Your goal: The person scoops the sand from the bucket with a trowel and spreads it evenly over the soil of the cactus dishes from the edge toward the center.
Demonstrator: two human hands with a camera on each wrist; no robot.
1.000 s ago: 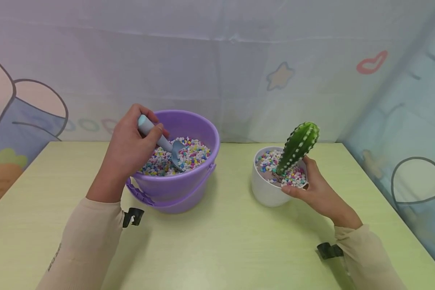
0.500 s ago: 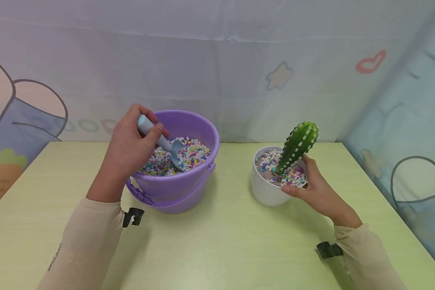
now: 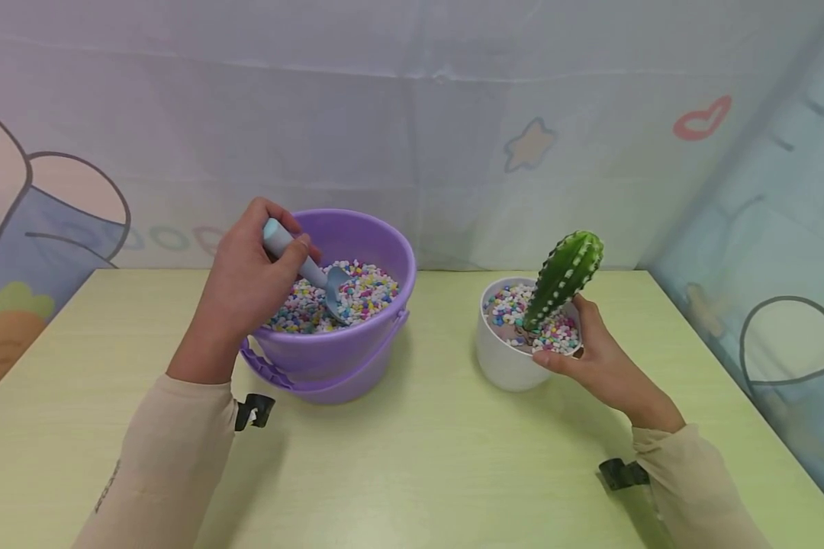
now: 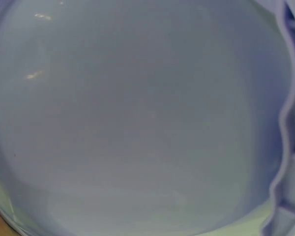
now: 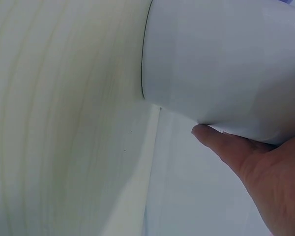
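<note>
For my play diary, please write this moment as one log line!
left hand: holds blue scoop in purple bucket | right hand: grips white pot | cactus: tilted in pot

beige sleeves [image 3: 161, 465], small dark lettering [image 3: 107, 486] on the left, black fittings [image 3: 623, 474] near both cuffs

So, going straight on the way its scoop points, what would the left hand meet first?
Likely multicoloured pebbles in the purple bucket; the blue scoop in the left hand seems to touch them, though depth is unclear.
</note>
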